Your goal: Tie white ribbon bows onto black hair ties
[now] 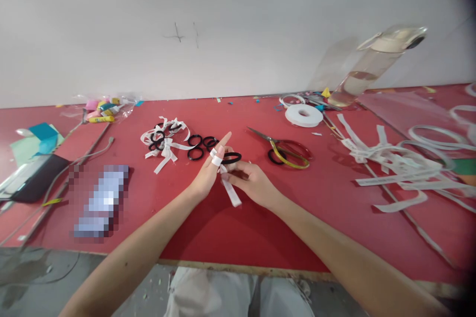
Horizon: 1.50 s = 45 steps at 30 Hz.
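Observation:
Over the middle of the red table, my left hand (pixel 206 176) has its index finger stretched out and the others pinched, with a white ribbon (pixel 232 194) looped over its fingers. A black hair tie (pixel 233 158) sits between my two hands, against the ribbon. My right hand (pixel 256 185) is closed, its thumb and fingertips pinching the ribbon just below the hair tie. The ribbon's loose end hangs down toward me. How the ribbon passes through the tie is hidden by my fingers. Just beyond my left hand lie several loose black hair ties (pixel 195 153).
Left of the loose ties is a pile of ribboned hair ties (pixel 167 143). Scissors (pixel 277 147) lie right, beside another tie. Behind stands a white ribbon roll (pixel 304 115). Cut ribbons (pixel 405 173) and a tilted-looking bottle (pixel 372 72) are right; a pixelated phone-like object (pixel 104 200) lies left.

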### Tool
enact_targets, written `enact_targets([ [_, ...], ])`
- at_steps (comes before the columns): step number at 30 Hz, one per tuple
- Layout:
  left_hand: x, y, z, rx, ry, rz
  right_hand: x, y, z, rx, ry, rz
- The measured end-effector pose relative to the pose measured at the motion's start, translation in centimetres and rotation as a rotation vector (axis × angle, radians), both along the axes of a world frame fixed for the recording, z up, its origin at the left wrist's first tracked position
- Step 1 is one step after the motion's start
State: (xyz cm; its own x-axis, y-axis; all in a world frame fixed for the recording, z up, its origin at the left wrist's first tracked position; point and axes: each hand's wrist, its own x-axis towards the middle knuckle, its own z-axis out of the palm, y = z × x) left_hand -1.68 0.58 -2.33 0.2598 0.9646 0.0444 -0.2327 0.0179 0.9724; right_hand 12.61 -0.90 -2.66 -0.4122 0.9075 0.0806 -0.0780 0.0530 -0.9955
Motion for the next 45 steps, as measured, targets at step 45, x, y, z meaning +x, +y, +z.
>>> enact_targets([
  [45,-0.5,-1.0,1.2,0.391,0.129,-0.188,0.3,-0.8,-0.2,0.54,-0.201,-0.115],
])
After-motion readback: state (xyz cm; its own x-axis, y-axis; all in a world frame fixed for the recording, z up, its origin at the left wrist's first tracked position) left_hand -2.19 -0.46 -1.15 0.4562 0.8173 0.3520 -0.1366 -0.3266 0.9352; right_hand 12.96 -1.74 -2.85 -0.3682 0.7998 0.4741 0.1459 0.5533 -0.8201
